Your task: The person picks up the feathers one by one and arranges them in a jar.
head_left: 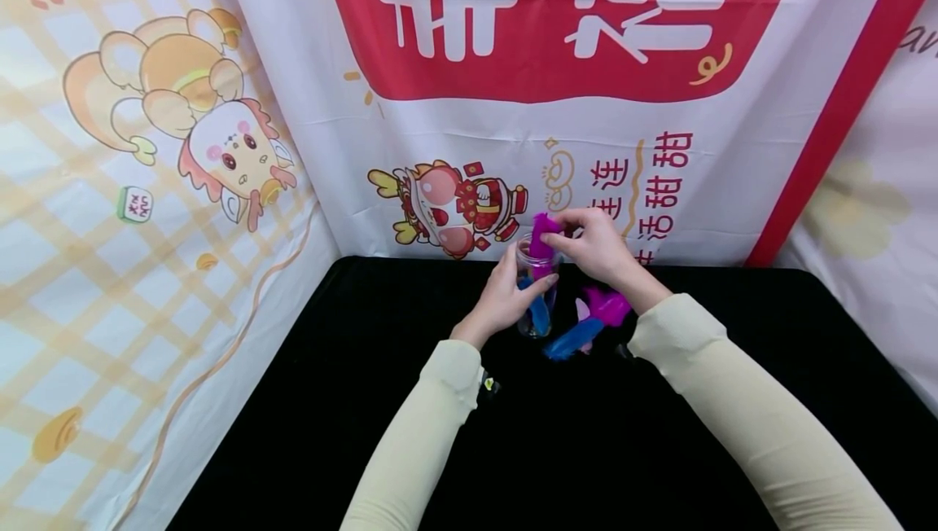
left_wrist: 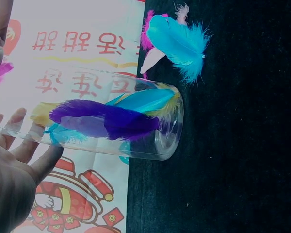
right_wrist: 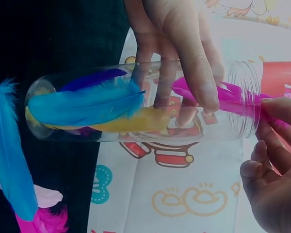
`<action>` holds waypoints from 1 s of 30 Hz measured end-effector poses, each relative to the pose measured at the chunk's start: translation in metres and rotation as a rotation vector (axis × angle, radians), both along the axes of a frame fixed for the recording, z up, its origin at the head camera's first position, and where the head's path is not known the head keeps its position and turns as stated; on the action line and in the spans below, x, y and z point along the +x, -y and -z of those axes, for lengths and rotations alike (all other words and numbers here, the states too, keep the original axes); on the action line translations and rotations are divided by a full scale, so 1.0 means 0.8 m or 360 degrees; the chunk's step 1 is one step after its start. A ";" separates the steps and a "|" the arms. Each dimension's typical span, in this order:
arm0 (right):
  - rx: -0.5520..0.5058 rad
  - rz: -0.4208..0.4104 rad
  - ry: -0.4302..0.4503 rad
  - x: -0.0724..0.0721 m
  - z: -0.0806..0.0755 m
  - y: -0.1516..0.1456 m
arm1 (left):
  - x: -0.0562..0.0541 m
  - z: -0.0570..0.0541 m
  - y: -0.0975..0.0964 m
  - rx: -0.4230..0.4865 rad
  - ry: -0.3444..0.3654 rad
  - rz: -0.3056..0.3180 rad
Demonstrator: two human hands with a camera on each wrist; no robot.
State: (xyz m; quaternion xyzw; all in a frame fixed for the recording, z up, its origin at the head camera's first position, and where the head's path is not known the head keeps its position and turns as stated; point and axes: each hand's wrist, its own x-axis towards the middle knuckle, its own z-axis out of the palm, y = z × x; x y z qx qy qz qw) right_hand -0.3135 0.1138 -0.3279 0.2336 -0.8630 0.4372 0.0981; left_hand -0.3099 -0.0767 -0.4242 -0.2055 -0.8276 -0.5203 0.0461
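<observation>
Right wrist: right fingers [right_wrist: 277,151] pinch a magenta feather [right_wrist: 231,99] (partly inside the jar [right_wrist: 245,124]); left fingers [right_wrist: 196,70] clasp it.

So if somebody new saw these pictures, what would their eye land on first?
Probably the magenta feather, pinched by the right hand at the mouth of the clear jar, which the left hand holds. Next come the blue, purple and yellow feathers inside the jar and the loose pile of feathers beside it on the black table. Behind, the red panel with big white characters looms at the top of the head view.
</observation>
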 end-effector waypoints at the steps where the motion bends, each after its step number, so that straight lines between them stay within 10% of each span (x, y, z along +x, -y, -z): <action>1: 0.0005 0.0000 0.0002 0.000 0.000 0.000 | 0.000 0.000 0.000 0.0000 0.0000 -0.0002; 30: 0.0073 -0.0065 -0.0011 -0.001 0.005 -0.003 | 0.001 0.000 -0.001 -0.0012 -0.0008 -0.0020</action>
